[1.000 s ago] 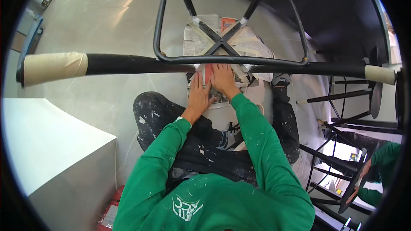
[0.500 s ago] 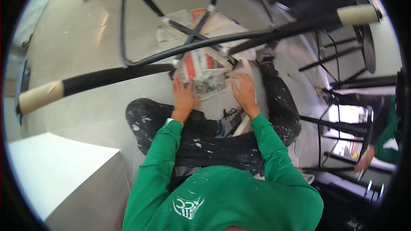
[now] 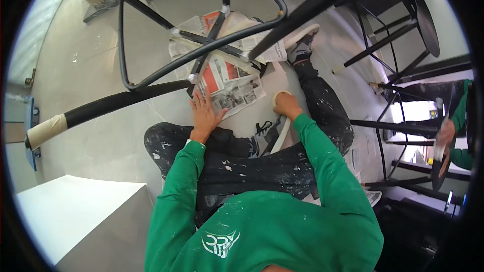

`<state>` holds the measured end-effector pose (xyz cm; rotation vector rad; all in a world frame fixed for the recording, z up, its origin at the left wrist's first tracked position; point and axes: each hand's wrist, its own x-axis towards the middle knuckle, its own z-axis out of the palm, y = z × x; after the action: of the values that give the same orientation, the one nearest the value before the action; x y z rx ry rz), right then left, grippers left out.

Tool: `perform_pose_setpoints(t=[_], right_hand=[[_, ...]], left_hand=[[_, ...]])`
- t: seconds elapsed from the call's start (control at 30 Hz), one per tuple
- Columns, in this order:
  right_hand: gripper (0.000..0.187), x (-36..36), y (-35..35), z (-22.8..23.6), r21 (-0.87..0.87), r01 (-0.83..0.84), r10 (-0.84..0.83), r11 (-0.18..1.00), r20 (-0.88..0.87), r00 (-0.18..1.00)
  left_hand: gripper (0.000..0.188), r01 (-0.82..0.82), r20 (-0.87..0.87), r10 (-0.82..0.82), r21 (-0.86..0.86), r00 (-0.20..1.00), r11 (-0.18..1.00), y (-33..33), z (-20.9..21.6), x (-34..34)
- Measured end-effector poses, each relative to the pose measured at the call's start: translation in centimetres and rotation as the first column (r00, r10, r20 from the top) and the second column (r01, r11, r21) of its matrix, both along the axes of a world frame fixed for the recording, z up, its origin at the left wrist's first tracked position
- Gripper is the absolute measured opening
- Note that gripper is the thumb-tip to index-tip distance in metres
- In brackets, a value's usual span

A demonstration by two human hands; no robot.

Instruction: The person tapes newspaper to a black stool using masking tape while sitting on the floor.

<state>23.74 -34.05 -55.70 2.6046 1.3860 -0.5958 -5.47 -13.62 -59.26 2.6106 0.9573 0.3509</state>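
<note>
An upturned black stool frame (image 3: 222, 45) stands over spread newspaper (image 3: 239, 95), its leg ends wrapped in cream masking tape. Pale tape also shows at its lower joints. My left hand (image 3: 204, 115) lies with fingers apart on the newspaper's left edge, close to the lower end of one leg. Over the floor right of the paper, my right hand (image 3: 288, 106) is closed around a cream roll of masking tape (image 3: 275, 99), mostly hidden by the fingers.
My paint-spotted legs (image 3: 327, 106) fold around the paper. At left stands a white box-like block (image 3: 80, 201). More black stools (image 3: 398, 35) stand at right, where another person's hands (image 3: 443, 138) work. A wrapped bundle (image 3: 101, 5) lies far left.
My head view has shifted, so the stool appears further left. My right hand has moved back from the newspaper and closed on the tape roll. My left hand stays on the paper.
</note>
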Motion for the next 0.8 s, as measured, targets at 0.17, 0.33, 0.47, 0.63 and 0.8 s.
perform_pose_setpoints(t=[0.17, 0.33, 0.47, 0.63, 0.8], right_hand=[[0.039, -2.9, 0.2, 3.4, 0.241, 0.225, -0.155, 0.944, -0.278, 0.948], [0.028, -10.3, 6.0, 6.9, 0.507, 0.544, 0.208, 0.669, -0.83, 0.517], [0.027, -13.6, 12.0, 3.9, 0.477, 0.579, 0.324, 0.661, -0.878, 0.353], [0.027, -14.2, 14.7, 0.0, 0.317, 0.621, 0.11, 0.716, -0.931, 0.348], [0.027, -14.3, 14.0, -0.9, 0.236, 0.669, 0.173, 0.705, -0.972, 0.161]], left_hand=[[0.07, -0.029, 0.116, 0.051, -0.18, 0.992, 0.983, 0.8, 0.2, -0.5], [0.032, -0.058, 0.254, 0.157, -0.36, 0.954, 0.931, 2.1, 2.1, -1.0], [0.03, -0.094, 0.199, 0.239, -0.549, 0.95, 0.83, 3.3, 3.8, -1.4], [0.039, -0.097, 0.298, 0.327, -0.588, 0.897, 0.803, 3.2, 4.5, -1.8], [0.05, 0.134, 0.477, 0.034, -0.314, 0.878, 0.94, 2.0, 2.8, -1.1]])
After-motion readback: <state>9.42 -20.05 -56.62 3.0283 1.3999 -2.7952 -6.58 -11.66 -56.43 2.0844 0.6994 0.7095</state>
